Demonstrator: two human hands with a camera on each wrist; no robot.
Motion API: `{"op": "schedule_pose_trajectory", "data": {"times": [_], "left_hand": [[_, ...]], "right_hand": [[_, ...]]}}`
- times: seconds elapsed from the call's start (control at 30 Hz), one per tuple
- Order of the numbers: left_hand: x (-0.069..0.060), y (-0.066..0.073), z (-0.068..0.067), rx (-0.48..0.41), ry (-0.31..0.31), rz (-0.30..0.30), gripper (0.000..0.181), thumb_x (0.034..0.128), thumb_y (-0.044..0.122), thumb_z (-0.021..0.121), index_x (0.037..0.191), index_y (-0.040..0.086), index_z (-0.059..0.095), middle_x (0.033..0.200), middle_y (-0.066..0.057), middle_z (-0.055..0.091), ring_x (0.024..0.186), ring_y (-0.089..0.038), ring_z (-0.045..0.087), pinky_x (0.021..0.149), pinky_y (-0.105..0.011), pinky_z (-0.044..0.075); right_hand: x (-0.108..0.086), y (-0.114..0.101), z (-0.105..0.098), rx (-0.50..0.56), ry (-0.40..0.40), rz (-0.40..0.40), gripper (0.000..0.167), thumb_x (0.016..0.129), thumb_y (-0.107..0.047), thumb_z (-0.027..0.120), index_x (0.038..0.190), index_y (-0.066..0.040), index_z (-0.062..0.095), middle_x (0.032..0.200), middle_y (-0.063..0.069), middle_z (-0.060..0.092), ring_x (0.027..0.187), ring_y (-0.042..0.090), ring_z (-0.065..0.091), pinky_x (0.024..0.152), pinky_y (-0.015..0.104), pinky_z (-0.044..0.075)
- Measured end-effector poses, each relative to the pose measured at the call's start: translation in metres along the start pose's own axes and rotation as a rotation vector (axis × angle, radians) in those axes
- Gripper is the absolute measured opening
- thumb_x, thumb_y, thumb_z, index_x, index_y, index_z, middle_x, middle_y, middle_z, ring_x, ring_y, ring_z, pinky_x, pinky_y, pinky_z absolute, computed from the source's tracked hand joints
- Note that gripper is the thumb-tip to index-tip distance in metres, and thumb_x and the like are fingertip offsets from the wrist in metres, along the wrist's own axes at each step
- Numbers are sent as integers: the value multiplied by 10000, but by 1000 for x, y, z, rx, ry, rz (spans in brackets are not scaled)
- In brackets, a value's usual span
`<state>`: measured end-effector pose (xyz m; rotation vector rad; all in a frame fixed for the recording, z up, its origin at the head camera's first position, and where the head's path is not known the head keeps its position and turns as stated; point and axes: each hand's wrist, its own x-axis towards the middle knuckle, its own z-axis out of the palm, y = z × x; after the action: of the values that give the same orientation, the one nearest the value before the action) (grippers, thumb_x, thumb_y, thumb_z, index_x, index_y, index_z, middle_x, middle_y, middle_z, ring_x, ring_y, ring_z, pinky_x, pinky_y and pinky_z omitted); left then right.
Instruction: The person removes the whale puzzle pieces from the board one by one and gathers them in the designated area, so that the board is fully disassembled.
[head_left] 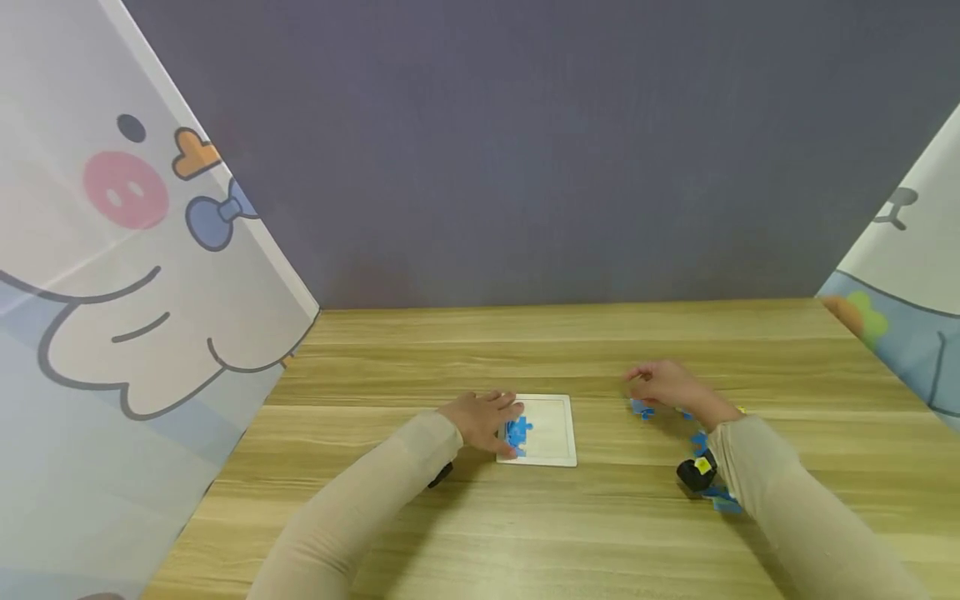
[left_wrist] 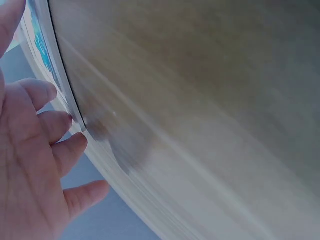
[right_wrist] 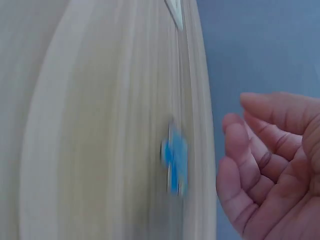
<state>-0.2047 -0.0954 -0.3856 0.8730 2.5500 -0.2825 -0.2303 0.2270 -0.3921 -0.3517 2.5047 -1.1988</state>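
Note:
My left hand (head_left: 483, 422) rests with spread fingers on the left side of a white puzzle tray (head_left: 553, 433). Joined blue jigsaw pieces (head_left: 519, 431) lie in the tray's left part, partly hidden by that hand. In the left wrist view, the fingertips touch the tray's edge (left_wrist: 65, 82). Farther right, my right hand (head_left: 672, 390) hovers over the table close to a loose blue jigsaw piece (head_left: 642, 407). The right wrist view has this piece (right_wrist: 176, 160) on the wood, apart from the hand (right_wrist: 275, 165), whose fingers are loosely bent around nothing.
More blue jigsaw pieces (head_left: 700, 442) lie beside and under the right forearm, with others (head_left: 723, 502) nearer the front. A black wrist camera (head_left: 696, 473) sits at the right wrist. The wooden table (head_left: 600, 533) ends at a grey panel (head_left: 555, 167) behind.

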Motion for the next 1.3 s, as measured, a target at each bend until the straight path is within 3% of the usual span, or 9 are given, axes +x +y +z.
{"op": "schedule_pose_trajectory", "data": {"times": [0.2,0.33,0.43,0.6,0.77,1.0,1.3], "left_hand": [[4,0,1,27,7,-16,751,928,610,442,1542,241,218,1597,-7,129,1444,-171,165,1113,-464,256],[5,0,1,39,-5,-28,748,932,613,430,1544,244,208,1598,6,115,1446,-159,154,1117,-455,251],[5,1,1,41,-19,-40,760,929,616,429,1546,241,194,1598,20,100,1447,-148,141,1122,-450,240],[5,1,-1,27,-24,-50,786,912,629,453,1545,237,199,1598,30,110,1447,-148,143,1120,-459,242],[5,0,-1,29,-21,-54,817,897,649,462,1546,229,198,1599,25,122,1446,-154,155,1117,-475,240],[7,2,-1,58,-16,-73,899,853,707,477,1548,217,188,1600,9,119,1446,-159,154,1116,-460,251],[11,0,4,89,-14,-80,935,842,733,462,1549,191,180,1599,12,119,1441,-147,170,1115,-448,256]], "right_hand": [[13,-23,25,-106,25,-182,287,856,-72,639,1085,102,629,821,22,629,735,135,561,675,307,483],[20,-39,43,-164,42,-301,201,829,-31,672,990,90,671,798,38,653,717,109,554,650,288,478],[23,-50,56,-228,32,-348,171,832,-28,684,977,61,696,777,23,649,672,89,525,612,272,458],[26,-68,71,-475,-2,-437,180,855,-110,706,1010,-21,720,777,-41,625,628,53,491,586,244,440],[29,-78,82,-716,24,-542,197,834,-201,739,996,-87,736,793,-46,660,656,58,571,586,253,479],[36,-78,93,-761,-41,-481,225,810,-206,748,999,-83,749,936,31,709,825,173,661,656,336,532],[45,-82,104,-753,-115,-394,262,817,-235,748,1046,-108,744,983,15,715,864,187,668,710,373,535]]}}
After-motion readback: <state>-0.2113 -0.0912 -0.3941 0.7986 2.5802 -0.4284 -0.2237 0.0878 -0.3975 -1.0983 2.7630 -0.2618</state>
